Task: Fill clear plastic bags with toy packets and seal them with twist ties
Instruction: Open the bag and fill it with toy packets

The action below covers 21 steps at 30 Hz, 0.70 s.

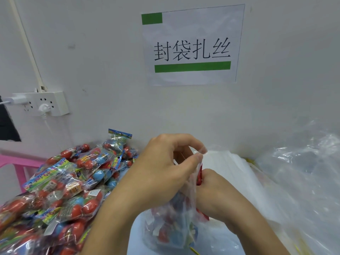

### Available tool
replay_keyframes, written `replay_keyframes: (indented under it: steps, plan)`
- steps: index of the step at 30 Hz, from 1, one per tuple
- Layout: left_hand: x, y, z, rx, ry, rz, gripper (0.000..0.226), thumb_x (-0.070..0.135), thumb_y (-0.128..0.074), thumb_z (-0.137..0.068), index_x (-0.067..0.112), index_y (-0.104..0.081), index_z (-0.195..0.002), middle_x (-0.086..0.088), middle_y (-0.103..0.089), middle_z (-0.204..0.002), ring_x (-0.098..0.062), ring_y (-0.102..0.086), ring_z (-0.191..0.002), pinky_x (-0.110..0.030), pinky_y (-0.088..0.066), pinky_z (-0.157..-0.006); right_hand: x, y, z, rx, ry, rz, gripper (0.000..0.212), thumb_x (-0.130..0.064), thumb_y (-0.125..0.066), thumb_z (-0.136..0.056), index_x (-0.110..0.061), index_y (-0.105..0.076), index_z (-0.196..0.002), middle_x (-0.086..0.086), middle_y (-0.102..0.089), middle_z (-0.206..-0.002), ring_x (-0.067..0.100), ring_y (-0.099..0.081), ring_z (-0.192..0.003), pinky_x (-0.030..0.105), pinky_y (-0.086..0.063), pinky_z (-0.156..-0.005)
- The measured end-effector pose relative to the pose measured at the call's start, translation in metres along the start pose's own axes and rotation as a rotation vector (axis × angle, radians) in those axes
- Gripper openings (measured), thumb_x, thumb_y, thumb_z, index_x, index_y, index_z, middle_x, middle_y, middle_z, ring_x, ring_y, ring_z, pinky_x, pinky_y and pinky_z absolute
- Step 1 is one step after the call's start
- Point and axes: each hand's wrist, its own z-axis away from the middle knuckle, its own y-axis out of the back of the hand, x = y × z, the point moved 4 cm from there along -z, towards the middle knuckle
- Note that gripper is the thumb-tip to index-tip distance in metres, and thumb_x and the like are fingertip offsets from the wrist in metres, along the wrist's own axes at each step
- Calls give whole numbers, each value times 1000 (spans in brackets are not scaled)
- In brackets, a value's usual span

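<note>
Two hands on one clear bag (171,221), near the desk's front edge, middle. The left hand (165,170) pinches the gathered bag mouth up high, grip tight between thumb and fingertips. The right hand (215,190) sits just below at the neck, fingers curled round it beside a red twist tie (199,174). Toy packets show inside the bag. On the desk's left side, a heap of toy packets (60,190); on the right, loose clear bags (298,172).

packets (60,183) left of bag (171,223) — sign (192,46) behind
</note>
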Motion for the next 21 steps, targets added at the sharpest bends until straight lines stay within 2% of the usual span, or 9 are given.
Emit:
replay_keyframes:
  steps: [4, 7, 10, 15, 18, 19, 21]
  plan:
    - [-2, 0, 0, -3, 11, -2, 15, 18, -63, -93, 29, -74, -91, 4, -65, -66, -19, -64, -65, -42, -56, -69, 4, 2, -1, -2, -8, 70, 39, -54, -56, -92, -17, -64, -86, 0, -66, -76, 13, -57, -63, 25, -45, -57]
    - [-3, 0, -1, 2, 24, -2, 14, 19, -63, -93, 28, -73, -92, 3, -66, -67, -19, -64, -65, -41, -55, -70, 5, 5, 0, -18, -19, 16, 41, -52, -59, -91, -15, -65, -74, -5, -61, -63, 12, -54, -57, 25, -44, -55]
    - [-3, 0, -1, 5, 20, -1, 13, 20, -64, -93, 27, -74, -92, 6, -65, -65, -20, -64, -65, -40, -55, -70, 3, 7, 0, -22, 3, -54, 39, -46, -62, -88, -13, -63, -68, -4, -59, -58, 12, -52, -54, 29, -45, -57]
    - [-1, -3, -2, 4, -4, 26, 13, 17, -64, -94, 25, -74, -92, 8, -63, -63, -22, -63, -65, -44, -55, -70, 0, 11, 1, 42, 51, -144, 37, -36, -60, -88, -18, -58, -56, -7, -57, -48, 5, -47, -40, 18, -37, -43]
    - [2, -7, -1, -23, -20, 79, 15, 15, -64, -94, 26, -74, -92, 8, -63, -64, -26, -62, -68, -49, -55, -72, 0, 8, -1, 54, 63, -148, 41, -31, -57, -92, -20, -62, -53, -9, -61, -46, 4, -54, -38, 18, -38, -37]
    - [3, -8, -1, -33, -26, 109, 14, 16, -64, -93, 25, -75, -91, 7, -64, -65, -28, -62, -69, -50, -55, -72, 0, 5, -2, 37, 73, -111, 40, -30, -57, -93, -23, -65, -54, -11, -62, -47, 3, -58, -43, 20, -43, -39]
    - [5, -10, 0, -44, -32, 164, 13, 22, -63, -89, 25, -75, -91, 4, -65, -65, -26, -62, -65, -48, -54, -70, 3, 0, -8, 25, 86, -39, 24, -29, -57, -92, -24, -68, -71, -7, -71, -67, 8, -70, -67, 29, -60, -61]
